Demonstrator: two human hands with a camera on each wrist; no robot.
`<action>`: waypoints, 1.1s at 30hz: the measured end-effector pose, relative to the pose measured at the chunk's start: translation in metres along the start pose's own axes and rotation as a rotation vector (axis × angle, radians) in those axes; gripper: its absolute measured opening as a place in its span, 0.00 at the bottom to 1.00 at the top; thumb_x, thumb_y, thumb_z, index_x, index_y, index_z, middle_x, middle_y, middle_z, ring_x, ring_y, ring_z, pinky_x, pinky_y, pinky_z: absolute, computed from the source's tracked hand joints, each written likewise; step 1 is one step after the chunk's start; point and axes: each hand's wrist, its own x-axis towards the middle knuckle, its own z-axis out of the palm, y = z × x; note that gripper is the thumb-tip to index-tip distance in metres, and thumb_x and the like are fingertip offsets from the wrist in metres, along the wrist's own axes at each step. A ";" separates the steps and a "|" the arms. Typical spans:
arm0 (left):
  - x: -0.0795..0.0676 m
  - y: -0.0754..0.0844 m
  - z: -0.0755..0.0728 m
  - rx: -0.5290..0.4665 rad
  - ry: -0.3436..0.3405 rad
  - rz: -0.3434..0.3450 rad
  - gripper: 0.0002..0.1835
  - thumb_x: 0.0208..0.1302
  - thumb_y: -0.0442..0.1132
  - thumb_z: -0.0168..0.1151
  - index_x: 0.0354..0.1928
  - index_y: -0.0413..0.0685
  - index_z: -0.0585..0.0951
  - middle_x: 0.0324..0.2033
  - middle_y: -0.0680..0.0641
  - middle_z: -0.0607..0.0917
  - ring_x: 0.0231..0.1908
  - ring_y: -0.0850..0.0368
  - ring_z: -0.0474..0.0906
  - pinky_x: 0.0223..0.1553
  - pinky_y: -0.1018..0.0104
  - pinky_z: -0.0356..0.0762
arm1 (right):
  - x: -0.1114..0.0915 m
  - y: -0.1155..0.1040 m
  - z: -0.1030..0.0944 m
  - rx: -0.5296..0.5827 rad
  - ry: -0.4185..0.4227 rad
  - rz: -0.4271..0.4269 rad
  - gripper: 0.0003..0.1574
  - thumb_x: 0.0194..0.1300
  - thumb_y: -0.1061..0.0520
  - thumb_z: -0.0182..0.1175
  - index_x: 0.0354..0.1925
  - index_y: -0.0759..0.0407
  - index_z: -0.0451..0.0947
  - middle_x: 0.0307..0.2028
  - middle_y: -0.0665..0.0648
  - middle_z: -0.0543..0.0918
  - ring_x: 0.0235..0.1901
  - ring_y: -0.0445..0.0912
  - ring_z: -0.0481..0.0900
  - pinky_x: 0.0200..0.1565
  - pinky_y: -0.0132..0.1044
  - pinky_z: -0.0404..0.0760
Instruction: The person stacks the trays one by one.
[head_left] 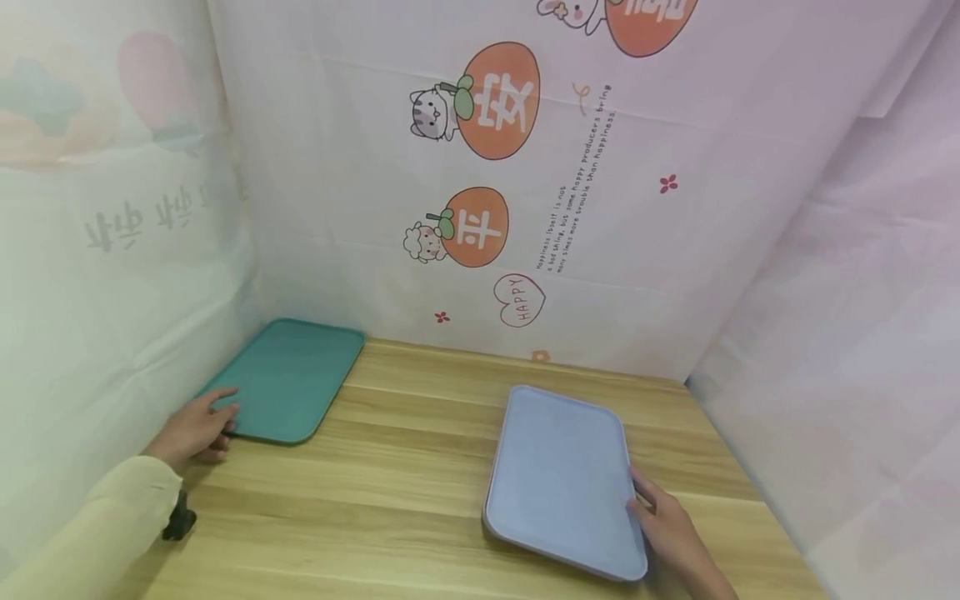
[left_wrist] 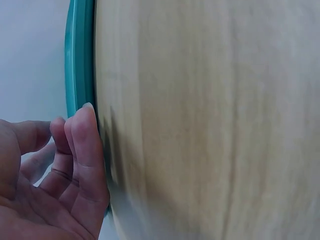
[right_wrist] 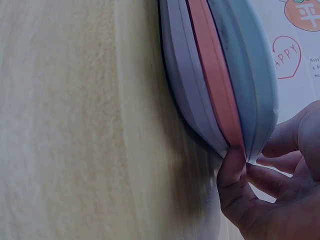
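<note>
At the back left, a green tray (head_left: 288, 379) lies flat on the wooden table. My left hand (head_left: 193, 429) is at its near left corner, one finger reaching over the top and loosely bent fingertips touching the rim (left_wrist: 80, 60). On the right is a stack of trays with a light blue tray (head_left: 566, 479) uppermost. Under it, the right wrist view shows a pink tray (right_wrist: 215, 65) and a pale lavender tray (right_wrist: 182, 65). My right hand (head_left: 667, 521) grips the stack's right edge, with fingertips against the stacked rims.
Wood-grain tabletop (head_left: 390, 475) spreads between the green tray and the stack. A white printed cloth (head_left: 360, 208) hangs behind the table, and more pale cloth (head_left: 847, 375) closes in the right side. A dark object (head_left: 178, 518) sits at the left wrist by the yellow sleeve (head_left: 112, 521).
</note>
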 end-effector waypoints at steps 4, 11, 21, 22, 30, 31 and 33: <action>0.001 -0.003 -0.003 0.021 0.029 -0.016 0.37 0.89 0.44 0.41 0.86 0.30 0.42 0.40 0.44 0.82 0.29 0.56 0.84 0.33 0.57 0.93 | 0.000 0.000 0.000 -0.003 0.001 -0.006 0.39 0.86 0.56 0.50 0.85 0.65 0.52 0.79 0.75 0.62 0.73 0.74 0.72 0.70 0.67 0.78; 0.000 -0.002 -0.005 0.013 0.062 -0.046 0.38 0.88 0.44 0.42 0.85 0.30 0.42 0.38 0.44 0.82 0.28 0.56 0.84 0.33 0.57 0.93 | 0.001 0.002 -0.001 -0.005 -0.011 0.012 0.40 0.86 0.55 0.49 0.86 0.64 0.51 0.80 0.75 0.61 0.76 0.76 0.65 0.72 0.69 0.74; -0.006 -0.006 -0.011 0.057 0.123 -0.076 0.38 0.87 0.42 0.42 0.83 0.24 0.42 0.29 0.47 0.83 0.27 0.57 0.85 0.31 0.59 0.93 | 0.002 0.002 0.001 0.019 -0.038 0.038 0.41 0.87 0.53 0.48 0.87 0.61 0.49 0.82 0.73 0.58 0.77 0.76 0.63 0.74 0.69 0.72; -0.006 -0.006 -0.012 0.070 0.125 -0.077 0.38 0.87 0.42 0.42 0.83 0.23 0.42 0.28 0.47 0.83 0.27 0.58 0.85 0.31 0.60 0.93 | 0.002 0.002 0.001 0.022 -0.039 0.040 0.41 0.86 0.53 0.48 0.87 0.61 0.49 0.82 0.73 0.58 0.77 0.76 0.63 0.74 0.69 0.72; -0.011 -0.008 -0.017 0.199 0.112 -0.086 0.40 0.87 0.44 0.40 0.81 0.18 0.40 0.23 0.51 0.84 0.23 0.59 0.83 0.28 0.64 0.86 | 0.003 0.002 0.001 0.021 -0.043 0.051 0.41 0.87 0.52 0.48 0.87 0.61 0.49 0.82 0.74 0.57 0.78 0.76 0.61 0.74 0.69 0.70; -0.012 -0.008 -0.017 0.194 0.110 -0.088 0.40 0.87 0.44 0.40 0.80 0.17 0.40 0.23 0.50 0.84 0.23 0.59 0.82 0.28 0.64 0.86 | 0.004 0.002 0.001 0.020 -0.041 0.050 0.41 0.87 0.52 0.48 0.87 0.61 0.49 0.82 0.73 0.57 0.78 0.76 0.61 0.75 0.69 0.70; -0.013 -0.007 -0.018 0.193 0.111 -0.084 0.40 0.87 0.44 0.40 0.80 0.17 0.40 0.24 0.50 0.84 0.23 0.59 0.82 0.28 0.64 0.85 | 0.004 0.002 0.001 0.018 -0.040 0.049 0.41 0.87 0.52 0.48 0.87 0.61 0.49 0.83 0.73 0.57 0.78 0.76 0.61 0.75 0.69 0.70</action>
